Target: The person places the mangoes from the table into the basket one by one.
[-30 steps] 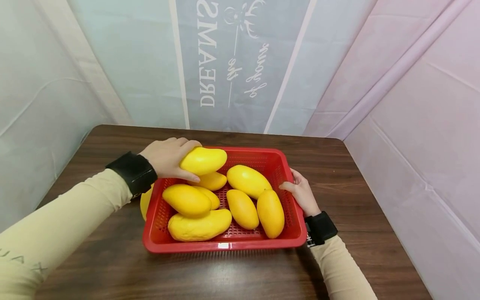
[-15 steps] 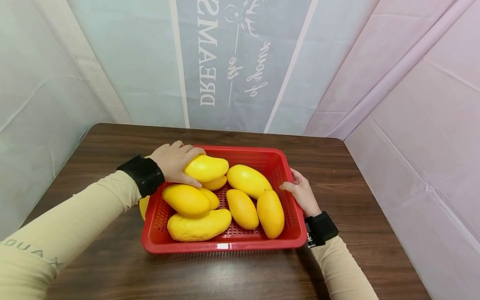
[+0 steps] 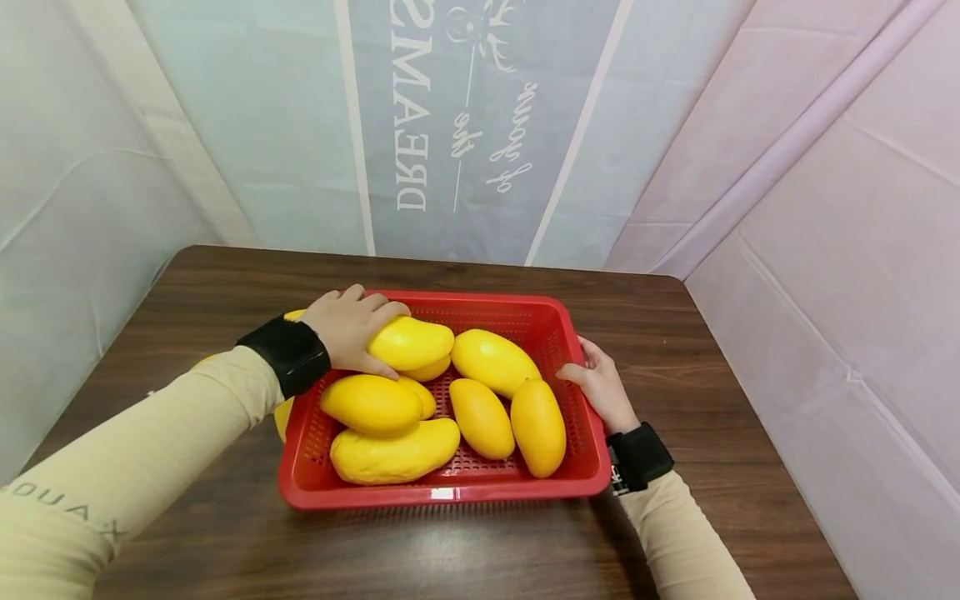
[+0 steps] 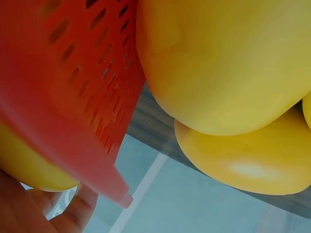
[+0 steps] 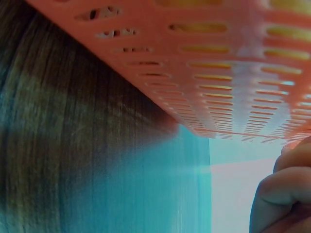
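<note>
A held mango [image 3: 416, 342] sits low over the far-left corner of the red basket [image 3: 450, 495].
The left hand [image 3: 349, 330] has its fingers part-curled over the fruit, thumb on the near side; the right hand [image 3: 602, 387] grips the basket's right rim, thumb inside. The step looks like settling this mango on the lower mango [image 3: 431, 368], though whether weight already rests there I cannot tell. Best to lower gently, feel for a firm seat, then spread thumb and fingers without rolling the fruit or knocking the near-left mango [image 3: 371, 403]. A steady right grip should stop the basket sliding on the desk [image 3: 720, 467] toward the mangoes outside [image 4: 223, 63].
</note>
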Demonstrator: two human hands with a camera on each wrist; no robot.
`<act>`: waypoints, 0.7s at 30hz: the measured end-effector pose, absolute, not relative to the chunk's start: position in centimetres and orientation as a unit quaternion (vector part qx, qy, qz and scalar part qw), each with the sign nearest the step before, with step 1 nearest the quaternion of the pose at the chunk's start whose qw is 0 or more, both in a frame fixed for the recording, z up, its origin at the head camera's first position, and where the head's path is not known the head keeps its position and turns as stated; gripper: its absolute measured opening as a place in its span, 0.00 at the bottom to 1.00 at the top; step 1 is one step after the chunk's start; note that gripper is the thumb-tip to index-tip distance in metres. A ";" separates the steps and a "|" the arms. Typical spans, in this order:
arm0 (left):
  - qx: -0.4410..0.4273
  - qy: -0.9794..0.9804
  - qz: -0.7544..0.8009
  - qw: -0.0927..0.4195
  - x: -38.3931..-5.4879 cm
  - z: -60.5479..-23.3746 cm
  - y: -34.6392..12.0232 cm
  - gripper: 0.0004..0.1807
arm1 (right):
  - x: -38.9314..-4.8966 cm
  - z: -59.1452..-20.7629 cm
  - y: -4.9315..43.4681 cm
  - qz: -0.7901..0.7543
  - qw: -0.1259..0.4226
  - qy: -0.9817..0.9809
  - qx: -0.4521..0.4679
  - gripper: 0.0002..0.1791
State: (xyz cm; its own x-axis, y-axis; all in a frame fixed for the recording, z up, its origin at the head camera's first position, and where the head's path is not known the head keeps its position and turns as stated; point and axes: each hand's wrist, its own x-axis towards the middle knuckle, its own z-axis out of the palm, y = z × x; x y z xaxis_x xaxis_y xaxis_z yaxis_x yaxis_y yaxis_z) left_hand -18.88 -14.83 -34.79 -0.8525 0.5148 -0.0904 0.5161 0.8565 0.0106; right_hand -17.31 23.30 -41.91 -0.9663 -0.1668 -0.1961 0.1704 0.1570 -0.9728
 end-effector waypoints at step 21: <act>0.243 0.965 0.041 0.087 -18.3 -32.9 -15.2 0.52 | -17.2 -41.7 23.4 -0.641 0.136 0.756 0.003 0.34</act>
